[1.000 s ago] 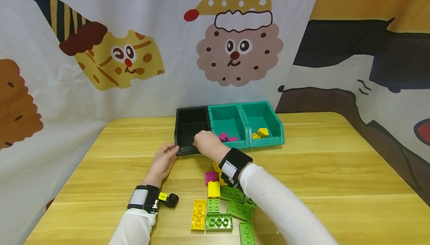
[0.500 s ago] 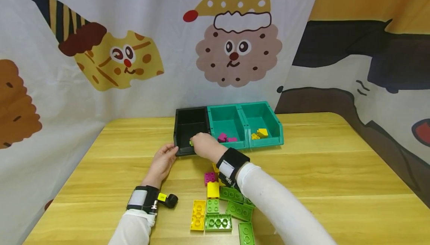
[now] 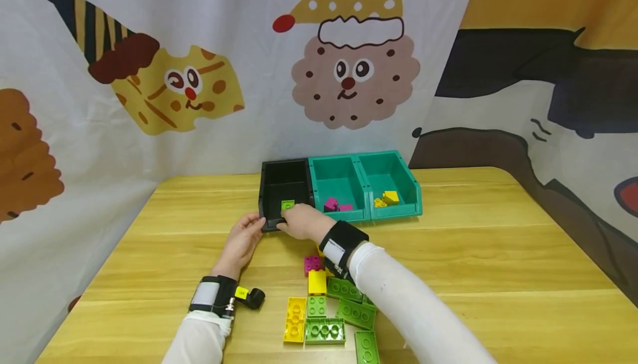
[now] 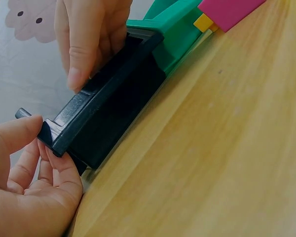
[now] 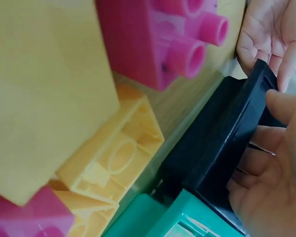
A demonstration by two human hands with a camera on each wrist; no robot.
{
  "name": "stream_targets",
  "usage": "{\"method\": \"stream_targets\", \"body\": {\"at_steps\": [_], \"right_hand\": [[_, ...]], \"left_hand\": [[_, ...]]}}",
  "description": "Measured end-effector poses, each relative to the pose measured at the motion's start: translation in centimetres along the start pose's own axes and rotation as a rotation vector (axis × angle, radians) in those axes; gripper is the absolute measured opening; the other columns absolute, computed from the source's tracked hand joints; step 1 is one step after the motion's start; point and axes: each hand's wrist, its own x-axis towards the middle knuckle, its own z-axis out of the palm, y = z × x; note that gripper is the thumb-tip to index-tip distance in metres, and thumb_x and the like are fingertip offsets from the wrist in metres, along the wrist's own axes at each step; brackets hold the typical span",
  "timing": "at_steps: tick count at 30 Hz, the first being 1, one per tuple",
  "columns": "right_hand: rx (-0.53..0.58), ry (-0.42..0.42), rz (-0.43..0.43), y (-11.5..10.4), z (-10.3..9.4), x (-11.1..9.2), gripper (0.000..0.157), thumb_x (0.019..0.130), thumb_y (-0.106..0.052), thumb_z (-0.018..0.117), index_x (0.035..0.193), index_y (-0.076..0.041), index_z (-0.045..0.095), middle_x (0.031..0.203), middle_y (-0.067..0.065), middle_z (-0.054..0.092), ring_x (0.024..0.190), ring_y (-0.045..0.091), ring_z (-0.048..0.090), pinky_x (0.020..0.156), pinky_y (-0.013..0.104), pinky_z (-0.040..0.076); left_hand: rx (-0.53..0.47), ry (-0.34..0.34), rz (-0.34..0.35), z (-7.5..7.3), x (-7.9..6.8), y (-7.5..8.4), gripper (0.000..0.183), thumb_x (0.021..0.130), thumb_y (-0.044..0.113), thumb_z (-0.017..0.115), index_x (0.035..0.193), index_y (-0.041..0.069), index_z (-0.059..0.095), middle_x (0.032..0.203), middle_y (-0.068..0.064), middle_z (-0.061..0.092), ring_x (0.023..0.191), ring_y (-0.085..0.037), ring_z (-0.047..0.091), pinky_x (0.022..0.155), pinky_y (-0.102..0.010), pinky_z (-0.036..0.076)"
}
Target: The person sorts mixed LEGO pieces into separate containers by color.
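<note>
My left hand (image 3: 242, 245) holds the front left corner of the black bin (image 3: 266, 189). In the left wrist view its thumb lies on the rim and its fingers are beneath. My right hand (image 3: 304, 222) reaches over the bin's low front edge, its fingers loosely extended and partly hidden inside. Just beyond those fingers, a green toy brick (image 3: 287, 204) sits on the bin floor; it looks released. On the table below my right wrist lie a magenta brick (image 3: 312, 264), a yellow brick (image 3: 317, 282) and several green bricks (image 3: 356, 313).
Joined to the black bin's right are two teal bins. The middle teal bin (image 3: 336, 171) holds magenta bricks (image 3: 331, 204); the right teal bin (image 3: 384, 171) holds yellow bricks (image 3: 391, 197). A printed curtain (image 3: 214, 148) hangs behind the wooden table (image 3: 478, 253).
The green brick has come out of my right fingers onto the black bin's floor. My right hand has drawn slightly down towards the front edge. My left hand stays at the corner.
</note>
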Motion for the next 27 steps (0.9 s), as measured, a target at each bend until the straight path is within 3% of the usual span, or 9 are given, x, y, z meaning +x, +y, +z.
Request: {"method": "stream_targets", "body": {"at_steps": [3,6,11,15,20,27], "right_hand": [[0.042,-0.020,-0.014,0.2,-0.3,-0.1,0.047,0.099,-0.041,0.046,0.134,-0.010,0.053,0.131,0.006,0.059,0.117,0.018,0.057,0.101,0.032,0.043],[0.133,-0.004,-0.038,0.8,-1.2,-0.5,0.047,0.099,-0.039,0.047,0.136,-0.011,0.051,0.136,0.007,0.054,0.126,0.021,0.050,0.105,0.034,0.038],[0.294,0.127,-0.097,2.6,-3.8,-1.9,0.035,0.099,-0.029,0.050,0.125,-0.009,0.060,0.122,0.008,0.062,0.106,0.021,0.059,0.094,0.035,0.047],[0.393,0.183,-0.088,3.9,-4.9,-3.4,0.029,0.098,-0.024,0.052,0.121,-0.009,0.062,0.114,0.007,0.066,0.094,0.018,0.061,0.087,0.033,0.050],[0.492,0.225,-0.065,5.0,-4.2,-5.1,0.027,0.098,-0.024,0.051,0.119,-0.010,0.063,0.113,0.006,0.066,0.097,0.018,0.060,0.086,0.033,0.050],[0.624,0.221,-0.085,6.4,-2.2,-8.1,0.029,0.099,-0.025,0.050,0.120,-0.010,0.062,0.116,0.005,0.065,0.105,0.021,0.060,0.091,0.037,0.049]], "left_hand": [[-0.002,-0.002,0.001,0.0,0.0,0.0,0.015,0.095,0.001,0.051,0.091,0.015,0.057,0.083,0.006,0.050,0.074,-0.005,0.048,0.072,-0.017,0.042],[0.008,-0.005,0.007,0.0,0.0,0.0,0.015,0.095,0.002,0.052,0.091,0.015,0.056,0.083,0.007,0.050,0.074,-0.005,0.047,0.071,-0.017,0.041],[0.006,0.005,0.008,0.0,0.1,0.2,0.016,0.095,0.001,0.051,0.091,0.016,0.056,0.083,0.007,0.050,0.073,-0.005,0.047,0.071,-0.017,0.041],[-0.005,0.014,-0.005,-0.1,0.2,0.3,0.018,0.095,0.000,0.051,0.090,0.016,0.056,0.083,0.007,0.050,0.074,-0.005,0.047,0.072,-0.018,0.040],[0.001,0.018,-0.016,-0.2,0.1,0.3,0.018,0.095,0.000,0.051,0.090,0.017,0.056,0.084,0.007,0.050,0.075,-0.006,0.047,0.073,-0.018,0.040],[-0.011,0.009,-0.024,0.0,0.0,0.1,0.017,0.095,0.001,0.052,0.090,0.016,0.056,0.085,0.007,0.049,0.076,-0.006,0.046,0.073,-0.018,0.040]]}}
